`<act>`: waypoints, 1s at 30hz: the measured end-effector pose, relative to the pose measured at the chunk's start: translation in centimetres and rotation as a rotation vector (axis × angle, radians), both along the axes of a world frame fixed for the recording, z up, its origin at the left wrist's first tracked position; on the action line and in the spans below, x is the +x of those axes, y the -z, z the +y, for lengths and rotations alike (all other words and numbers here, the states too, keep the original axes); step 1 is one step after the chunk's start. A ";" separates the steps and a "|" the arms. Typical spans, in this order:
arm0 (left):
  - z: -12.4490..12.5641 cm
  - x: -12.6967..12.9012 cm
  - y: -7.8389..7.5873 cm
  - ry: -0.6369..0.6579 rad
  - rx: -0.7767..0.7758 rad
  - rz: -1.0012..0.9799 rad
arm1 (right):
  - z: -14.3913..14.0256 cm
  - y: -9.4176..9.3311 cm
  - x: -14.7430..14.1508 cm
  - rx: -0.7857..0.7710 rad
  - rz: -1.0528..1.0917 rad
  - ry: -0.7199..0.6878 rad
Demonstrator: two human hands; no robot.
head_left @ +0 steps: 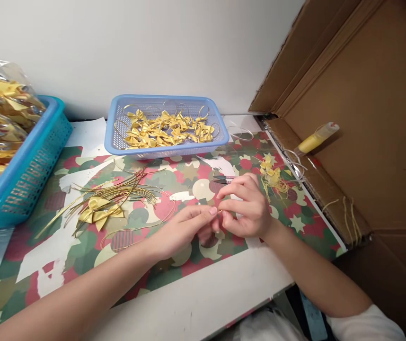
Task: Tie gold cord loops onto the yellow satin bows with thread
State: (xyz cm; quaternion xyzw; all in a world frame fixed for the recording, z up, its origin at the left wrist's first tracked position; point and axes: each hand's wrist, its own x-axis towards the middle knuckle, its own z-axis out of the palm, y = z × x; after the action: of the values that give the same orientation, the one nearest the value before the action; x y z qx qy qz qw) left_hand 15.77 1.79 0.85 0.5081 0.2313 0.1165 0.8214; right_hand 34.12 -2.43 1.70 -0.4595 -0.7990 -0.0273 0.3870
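Note:
My left hand and my right hand meet fingertip to fingertip above the front of the table. Both are closed in a pinch on a thin gold cord, of which only a short yellowish bit shows between the fingers. Dark-bladed snips lie just behind my right hand, which hides part of them. To the left of my hands, a loose bundle of gold cords is spread on the table, with gold ribbon bows on its near end.
A blue basket holding gold bows stands at the back. At left is a turquoise basket with bagged bows. Yellow scraps lie right, near a yellow-filled tube against the cardboard wall. Patterned paper covers the table.

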 end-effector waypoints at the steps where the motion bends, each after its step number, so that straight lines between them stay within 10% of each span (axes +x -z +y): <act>1: 0.1 -0.1 0.2 -0.040 -0.021 -0.012 | 0.0 0.0 0.0 0.016 -0.005 -0.003; 16: -0.2 -0.4 1.0 -0.178 -0.082 -0.030 | 0.4 -1.1 1.3 -0.147 0.080 0.021; 30: 0.0 -0.8 1.6 -0.211 0.018 -0.055 | 2.0 1.5 4.3 -0.525 -0.215 0.555</act>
State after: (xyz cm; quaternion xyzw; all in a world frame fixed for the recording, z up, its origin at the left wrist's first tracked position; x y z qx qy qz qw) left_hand 14.97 1.79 -0.76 0.4851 0.2599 0.2182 0.8060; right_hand 38.42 -0.42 0.17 -0.7358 -0.6602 0.0264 0.1486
